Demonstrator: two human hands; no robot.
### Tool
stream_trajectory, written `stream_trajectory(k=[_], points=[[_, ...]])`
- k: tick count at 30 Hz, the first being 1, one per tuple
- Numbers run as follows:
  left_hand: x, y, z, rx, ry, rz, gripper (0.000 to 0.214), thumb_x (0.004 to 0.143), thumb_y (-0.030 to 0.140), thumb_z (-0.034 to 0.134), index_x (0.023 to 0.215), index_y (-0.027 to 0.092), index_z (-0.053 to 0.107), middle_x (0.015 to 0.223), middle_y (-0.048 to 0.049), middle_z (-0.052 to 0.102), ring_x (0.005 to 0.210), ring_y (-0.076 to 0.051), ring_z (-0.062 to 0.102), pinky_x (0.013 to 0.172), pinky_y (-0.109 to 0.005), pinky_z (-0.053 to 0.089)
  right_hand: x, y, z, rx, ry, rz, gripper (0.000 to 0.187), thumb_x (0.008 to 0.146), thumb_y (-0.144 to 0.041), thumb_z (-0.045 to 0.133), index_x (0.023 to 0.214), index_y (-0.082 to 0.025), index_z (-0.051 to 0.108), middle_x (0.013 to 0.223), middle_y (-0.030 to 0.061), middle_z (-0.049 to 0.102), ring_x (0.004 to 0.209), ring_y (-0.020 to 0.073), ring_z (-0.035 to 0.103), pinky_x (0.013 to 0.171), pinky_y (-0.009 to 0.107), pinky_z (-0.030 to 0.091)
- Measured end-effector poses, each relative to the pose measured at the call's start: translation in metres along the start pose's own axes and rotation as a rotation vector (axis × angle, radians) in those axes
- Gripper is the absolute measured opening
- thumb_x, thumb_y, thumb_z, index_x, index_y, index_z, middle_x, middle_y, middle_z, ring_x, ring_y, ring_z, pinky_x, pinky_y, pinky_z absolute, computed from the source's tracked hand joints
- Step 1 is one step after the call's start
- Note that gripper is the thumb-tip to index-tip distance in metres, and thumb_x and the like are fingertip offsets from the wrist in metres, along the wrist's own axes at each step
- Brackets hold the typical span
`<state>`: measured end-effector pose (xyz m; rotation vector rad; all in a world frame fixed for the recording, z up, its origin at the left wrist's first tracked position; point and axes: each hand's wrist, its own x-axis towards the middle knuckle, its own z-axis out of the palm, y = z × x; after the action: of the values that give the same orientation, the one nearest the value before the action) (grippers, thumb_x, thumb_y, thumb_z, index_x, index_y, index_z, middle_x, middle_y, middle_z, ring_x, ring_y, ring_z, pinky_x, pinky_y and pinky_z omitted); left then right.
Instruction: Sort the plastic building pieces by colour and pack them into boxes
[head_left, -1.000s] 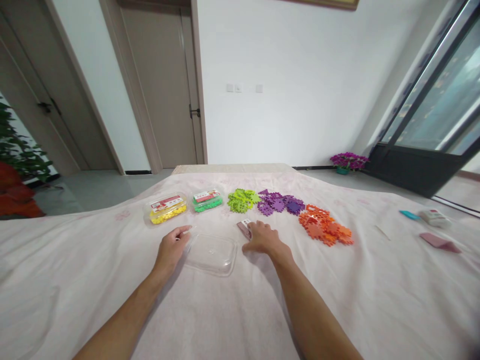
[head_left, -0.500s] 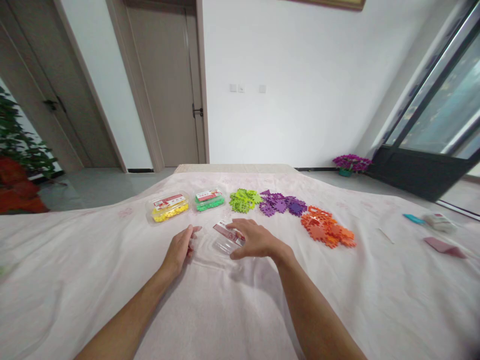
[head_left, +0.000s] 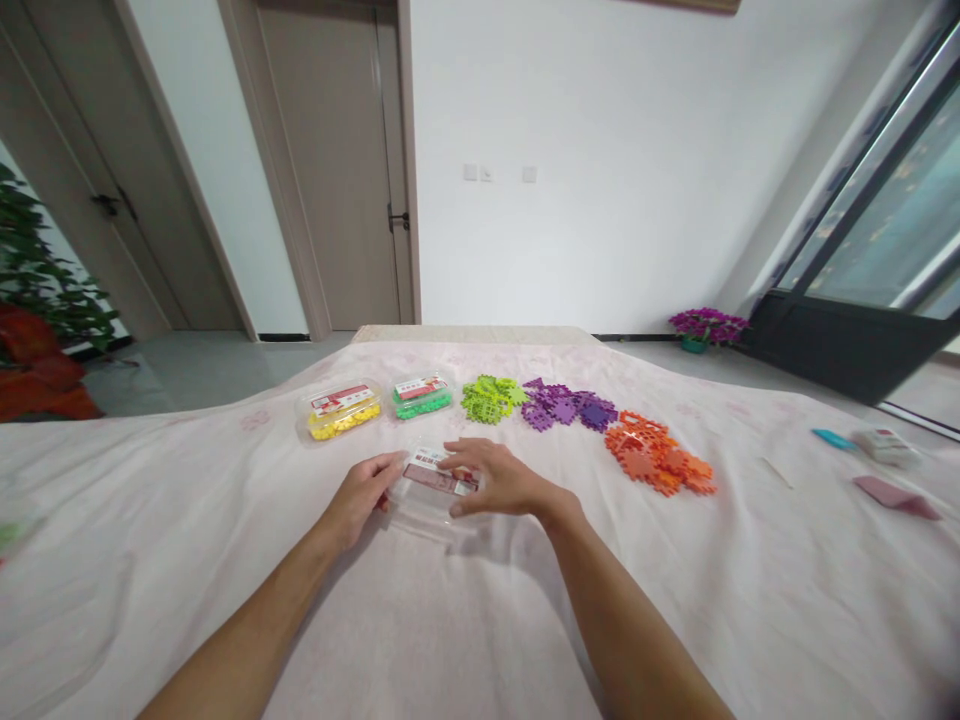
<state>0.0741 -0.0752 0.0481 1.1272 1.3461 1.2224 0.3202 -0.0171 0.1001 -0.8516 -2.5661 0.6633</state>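
Note:
A clear plastic box (head_left: 424, 510) sits before me on the cloth, its labelled lid (head_left: 427, 480) lying over it; whether the lid is fastened cannot be seen. My left hand (head_left: 371, 490) pinches the box's left edge between thumb and fingers. Over the right end of the lid, my right hand (head_left: 499, 478) curves, fingers on the label and thumb toward the near edge. Behind them stand a clear box of yellow pieces (head_left: 341, 408) and a clear box of green pieces (head_left: 421, 397), both lidded and labelled.
Loose toothed plastic pieces lie in heaps: lime green (head_left: 491, 400), purple (head_left: 562, 405) and orange (head_left: 660, 455). Farther right are a blue item (head_left: 832, 439), a white pack (head_left: 885, 447) and a pink cloth (head_left: 896, 497). A pale tablecloth (head_left: 420, 640) covers the table.
The lid has moved left with my right hand and now lies over the box instead of beside its left part. My left hand remains at the box's left edge.

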Motion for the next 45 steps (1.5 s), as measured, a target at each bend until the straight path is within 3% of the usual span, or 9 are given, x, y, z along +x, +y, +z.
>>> stream_trajectory(k=[4,6,9,16,27,31,36,40,45], points=[[-0.001,0.003,0.000,-0.015,0.043,-0.037,0.054,0.071,0.051,0.075,0.111,0.015,0.073,0.084,-0.0058,0.069,0.056,-0.008,0.046,0.047,-0.019,0.034,-0.003,0.032,-0.001,0.167,0.241,0.305,0.030,0.089,-0.040,0.056,0.100,-0.016,0.070,0.109,0.0115,0.069,0.101,0.0228,0.063,0.087,0.034,0.047],[-0.002,0.004,0.000,-0.028,0.031,-0.050,0.053,0.070,0.050,0.077,0.110,0.014,0.074,0.082,-0.0055,0.069,0.055,-0.008,0.046,0.048,-0.019,0.036,-0.006,0.043,-0.001,0.295,0.168,0.470,0.027,0.090,-0.038,0.052,0.080,-0.016,0.065,0.075,0.0059,0.067,0.070,0.0170,0.062,0.064,0.028,0.046],[-0.002,0.005,-0.002,-0.055,0.004,-0.073,0.054,0.068,0.048,0.079,0.109,0.014,0.074,0.080,-0.0050,0.068,0.055,-0.008,0.045,0.049,-0.020,0.038,-0.010,0.050,0.002,0.554,0.090,0.584,0.022,0.087,-0.035,0.054,0.072,-0.018,0.055,0.056,-0.0018,0.056,0.048,0.0105,0.048,0.046,0.023,0.033],[-0.002,0.007,-0.002,-0.081,-0.008,-0.116,0.057,0.066,0.049,0.080,0.112,0.015,0.073,0.080,-0.0043,0.068,0.054,-0.007,0.044,0.048,-0.018,0.037,-0.008,0.051,0.008,0.720,0.158,0.551,0.020,0.083,-0.030,0.057,0.068,-0.018,0.051,0.052,-0.0046,0.051,0.042,0.0071,0.043,0.040,0.020,0.030],[-0.004,0.002,0.008,0.142,0.116,0.062,0.070,0.078,0.055,0.066,0.134,0.013,0.059,0.083,-0.0043,0.067,0.050,-0.008,0.039,0.043,-0.022,0.030,-0.003,0.043,0.004,0.377,0.346,0.554,0.011,0.078,-0.027,0.065,0.078,-0.017,0.066,0.056,-0.0010,0.061,0.044,0.0107,0.059,0.044,0.019,0.044],[-0.006,0.016,0.001,0.062,0.042,0.137,0.073,0.077,0.059,0.068,0.138,0.020,0.057,0.103,-0.0074,0.067,0.076,-0.016,0.058,0.058,-0.022,0.044,-0.004,0.044,0.004,0.489,0.402,0.492,0.011,0.078,-0.027,0.062,0.079,-0.016,0.065,0.061,-0.0015,0.062,0.045,0.0099,0.058,0.043,0.019,0.045],[-0.009,0.029,-0.003,-0.109,-0.219,0.218,0.096,0.052,0.060,0.086,0.137,0.027,0.056,0.137,-0.0104,0.055,0.131,-0.033,0.046,0.103,-0.040,0.044,-0.002,0.048,0.015,0.772,0.298,0.588,0.013,0.076,-0.028,0.061,0.070,-0.016,0.059,0.049,-0.0054,0.051,0.037,0.0065,0.044,0.037,0.018,0.036],[-0.012,0.024,0.005,-0.220,-0.187,0.113,0.112,0.050,0.055,0.088,0.147,0.027,0.040,0.137,-0.0139,0.056,0.130,-0.035,0.049,0.102,-0.046,0.045,0.001,0.046,0.030,0.798,0.179,0.609,0.012,0.075,-0.027,0.061,0.069,-0.016,0.061,0.044,-0.0059,0.049,0.036,0.0064,0.040,0.037,0.017,0.031],[-0.014,0.020,0.009,-0.273,-0.111,0.049,0.098,0.063,0.043,0.084,0.146,0.028,0.035,0.134,-0.0127,0.057,0.127,-0.028,0.054,0.101,-0.041,0.047,0.007,0.045,0.041,0.763,0.162,0.599,0.020,0.078,-0.029,0.059,0.063,-0.016,0.058,0.045,-0.0046,0.049,0.039,0.0076,0.042,0.040,0.019,0.035]])
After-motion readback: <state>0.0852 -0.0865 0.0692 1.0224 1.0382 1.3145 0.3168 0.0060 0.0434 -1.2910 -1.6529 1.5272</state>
